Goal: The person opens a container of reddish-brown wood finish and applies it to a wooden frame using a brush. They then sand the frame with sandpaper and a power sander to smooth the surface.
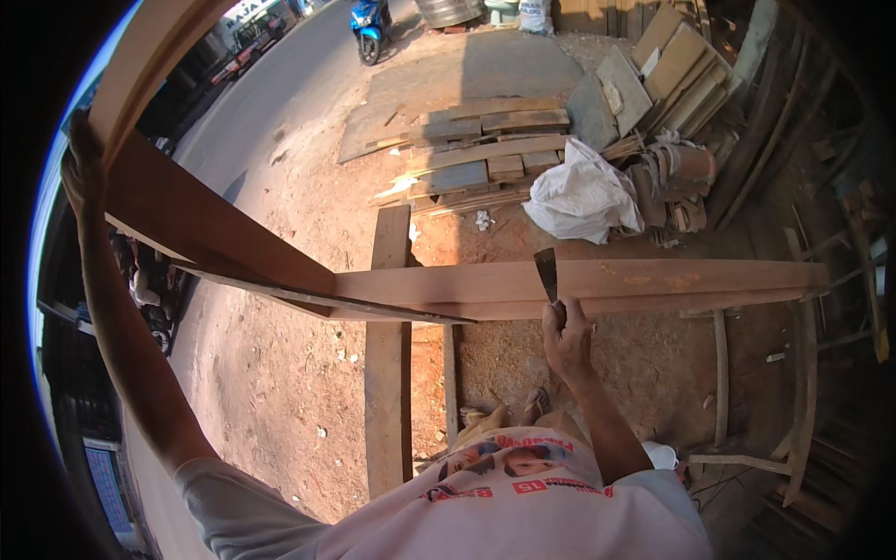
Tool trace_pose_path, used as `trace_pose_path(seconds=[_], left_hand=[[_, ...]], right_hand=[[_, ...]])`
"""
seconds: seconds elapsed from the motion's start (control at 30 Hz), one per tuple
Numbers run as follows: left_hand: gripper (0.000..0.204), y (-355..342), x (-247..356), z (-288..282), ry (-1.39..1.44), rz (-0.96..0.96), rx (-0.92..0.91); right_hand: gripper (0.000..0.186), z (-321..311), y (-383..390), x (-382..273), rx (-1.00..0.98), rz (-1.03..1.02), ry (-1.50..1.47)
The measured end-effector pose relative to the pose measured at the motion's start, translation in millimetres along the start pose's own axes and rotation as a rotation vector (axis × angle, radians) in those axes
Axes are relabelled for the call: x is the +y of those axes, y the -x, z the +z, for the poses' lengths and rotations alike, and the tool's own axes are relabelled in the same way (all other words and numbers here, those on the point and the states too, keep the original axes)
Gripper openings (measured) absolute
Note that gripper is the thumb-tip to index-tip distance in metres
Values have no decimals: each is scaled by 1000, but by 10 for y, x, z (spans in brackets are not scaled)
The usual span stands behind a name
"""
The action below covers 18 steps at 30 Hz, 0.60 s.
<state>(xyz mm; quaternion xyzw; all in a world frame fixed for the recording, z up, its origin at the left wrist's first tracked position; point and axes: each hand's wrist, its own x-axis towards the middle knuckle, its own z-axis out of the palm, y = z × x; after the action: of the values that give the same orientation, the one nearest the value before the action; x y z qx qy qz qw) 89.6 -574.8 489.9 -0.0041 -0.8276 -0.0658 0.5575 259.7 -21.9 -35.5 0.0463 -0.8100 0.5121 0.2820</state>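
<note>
A large wooden frame [635, 277] of reddish-brown boards stretches across in front of me, and a wide board [196, 210] of it rises to the upper left. My left hand [82, 168], arm stretched out, grips the frame's edge at the far left. My right hand [569, 341] is closed around the handle of a putty knife [547, 273]. Its dark blade points up in front of the long board; whether it touches the wood I cannot tell. A thin wooden strip [373, 306] runs slantwise across the frame's corner. Pale patches mark the long board's right part.
A thick plank [387, 411] passes under the frame toward me. Beyond lie stacked wood offcuts [495, 168], a white sack [583, 196] and leaning boards [677, 65]. A blue motorbike [370, 28] stands by the road. Wooden bars [803, 392] stand at the right.
</note>
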Motion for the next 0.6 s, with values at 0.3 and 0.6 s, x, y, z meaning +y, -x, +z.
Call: trace_pose_path(seconds=[0.3, 0.6], left_hand=[[73, 155, 548, 169, 83, 27, 80], [64, 664, 721, 2, 171, 244, 286]], right_hand=[[26, -273, 749, 1061, -225, 553, 75], [26, -226, 711, 719, -77, 635, -38]])
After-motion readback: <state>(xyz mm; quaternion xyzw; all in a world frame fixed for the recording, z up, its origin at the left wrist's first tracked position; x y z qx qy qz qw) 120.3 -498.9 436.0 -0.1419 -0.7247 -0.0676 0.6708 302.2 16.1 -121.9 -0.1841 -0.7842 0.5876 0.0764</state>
